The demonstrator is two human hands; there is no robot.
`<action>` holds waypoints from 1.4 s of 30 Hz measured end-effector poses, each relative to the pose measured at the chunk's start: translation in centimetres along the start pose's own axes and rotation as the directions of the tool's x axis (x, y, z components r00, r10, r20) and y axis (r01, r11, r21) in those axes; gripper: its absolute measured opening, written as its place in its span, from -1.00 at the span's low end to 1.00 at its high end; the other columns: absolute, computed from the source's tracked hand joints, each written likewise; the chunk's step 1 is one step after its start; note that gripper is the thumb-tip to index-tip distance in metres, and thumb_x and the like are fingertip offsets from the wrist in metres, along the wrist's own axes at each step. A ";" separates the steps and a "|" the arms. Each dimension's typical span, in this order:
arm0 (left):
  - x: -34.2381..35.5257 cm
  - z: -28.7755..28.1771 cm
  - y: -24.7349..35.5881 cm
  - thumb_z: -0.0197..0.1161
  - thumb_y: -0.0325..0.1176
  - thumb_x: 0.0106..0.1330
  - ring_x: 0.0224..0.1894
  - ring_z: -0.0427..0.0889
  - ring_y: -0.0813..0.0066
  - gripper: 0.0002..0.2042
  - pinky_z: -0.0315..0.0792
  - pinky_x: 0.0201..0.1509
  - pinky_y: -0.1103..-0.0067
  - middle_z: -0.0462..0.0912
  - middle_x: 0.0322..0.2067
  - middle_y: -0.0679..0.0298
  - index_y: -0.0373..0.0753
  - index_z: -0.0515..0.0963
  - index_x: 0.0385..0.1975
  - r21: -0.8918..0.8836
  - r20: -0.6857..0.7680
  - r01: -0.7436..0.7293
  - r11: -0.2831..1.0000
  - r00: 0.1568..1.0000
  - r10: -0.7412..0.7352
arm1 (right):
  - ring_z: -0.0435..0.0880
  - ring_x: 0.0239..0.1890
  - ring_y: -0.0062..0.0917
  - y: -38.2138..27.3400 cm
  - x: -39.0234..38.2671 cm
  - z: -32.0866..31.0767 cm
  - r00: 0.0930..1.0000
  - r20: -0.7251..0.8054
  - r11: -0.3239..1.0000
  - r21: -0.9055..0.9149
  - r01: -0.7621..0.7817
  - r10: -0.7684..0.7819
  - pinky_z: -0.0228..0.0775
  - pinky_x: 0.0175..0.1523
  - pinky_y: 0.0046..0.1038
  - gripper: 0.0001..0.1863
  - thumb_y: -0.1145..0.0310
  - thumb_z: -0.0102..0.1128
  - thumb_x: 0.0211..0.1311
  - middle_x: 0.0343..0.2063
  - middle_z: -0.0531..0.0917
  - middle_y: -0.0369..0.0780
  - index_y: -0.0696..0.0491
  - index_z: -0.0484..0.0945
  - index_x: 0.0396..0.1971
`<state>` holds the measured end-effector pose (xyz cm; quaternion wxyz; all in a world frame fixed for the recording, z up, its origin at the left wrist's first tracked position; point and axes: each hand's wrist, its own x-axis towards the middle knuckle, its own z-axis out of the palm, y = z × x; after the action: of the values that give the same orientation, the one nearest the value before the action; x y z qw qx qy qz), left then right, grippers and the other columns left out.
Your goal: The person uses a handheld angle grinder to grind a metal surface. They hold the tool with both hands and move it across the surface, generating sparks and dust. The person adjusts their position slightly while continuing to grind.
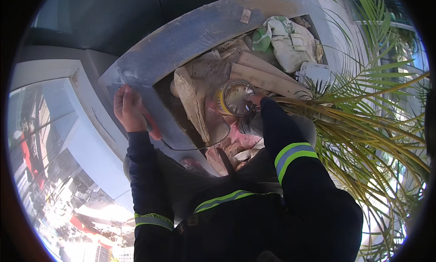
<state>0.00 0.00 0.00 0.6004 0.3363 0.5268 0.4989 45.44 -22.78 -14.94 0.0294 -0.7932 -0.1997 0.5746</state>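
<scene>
A round tin [234, 97] lies among paper sacks [254, 71] in the grey planter [181, 39], far right. The right hand [257, 99] is clamped on its rim; the left hand [129, 109] is closed around a red-handled tool [152, 126]. The tin is judged stiff, light, sharp-edged; its side wall is best gripped.

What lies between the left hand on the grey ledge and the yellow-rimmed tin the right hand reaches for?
In the head view, between the left hand and the tin lie the grey ledge edge and a crumpled brown paper sack in the trough.
</scene>
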 end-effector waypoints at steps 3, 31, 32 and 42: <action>-0.1 0.0 -0.7 0.27 -0.31 0.47 -0.29 0.55 0.55 -0.74 0.48 -0.08 0.59 0.59 -0.28 0.31 -0.38 0.56 -0.02 0.135 0.050 0.102 0.986 0.993 -0.110 | 0.70 -0.12 -0.41 1.5 0.0 0.6 0.978 -0.038 0.978 -0.012 -0.206 0.205 0.58 -0.02 -0.19 -0.30 -0.21 0.52 0.12 -0.14 0.75 -0.21 0.07 0.69 0.05; 3.2 -2.4 -3.2 0.30 -0.30 0.45 -0.37 0.55 0.57 -0.72 0.46 -0.29 0.62 0.59 -0.33 0.30 -0.40 0.58 -0.03 0.164 0.063 0.116 0.980 0.990 -0.127 | 0.72 0.05 0.06 -8.1 -11.9 8.4 0.895 -0.440 0.997 -0.056 0.058 -0.077 0.45 0.21 -0.06 0.05 -0.54 -0.12 0.33 -0.12 0.73 0.24 0.35 0.73 -0.16; 3.3 -2.7 -3.7 0.30 -0.32 0.44 -0.40 0.55 0.58 -0.74 0.45 -0.31 0.63 0.59 -0.34 0.30 -0.39 0.59 -0.05 0.146 0.098 0.094 0.985 0.989 -0.109 | 0.72 0.06 0.06 -8.7 -12.5 7.6 0.876 -0.475 0.996 -0.051 0.075 -0.090 0.45 0.21 -0.05 0.04 -0.53 -0.12 0.34 -0.10 0.72 0.25 0.35 0.72 -0.14; 3.3 -5.3 -5.5 0.50 -0.08 0.21 -0.20 0.68 0.19 -0.47 0.56 -0.05 0.36 0.68 -0.17 -0.01 -0.40 0.61 0.00 0.755 -0.113 -0.062 0.653 0.968 0.223 | 0.66 -0.34 -0.20 -13.0 -16.2 -10.1 0.714 -0.662 0.845 0.229 0.483 -0.228 0.40 -0.18 -0.20 -0.11 -0.45 0.03 0.25 -0.27 0.74 0.03 0.26 0.72 -0.22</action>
<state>-3.96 0.93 -7.29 0.3142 0.5419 0.7126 0.3159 46.87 -14.64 6.69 0.3605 -0.8580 -0.2139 0.2968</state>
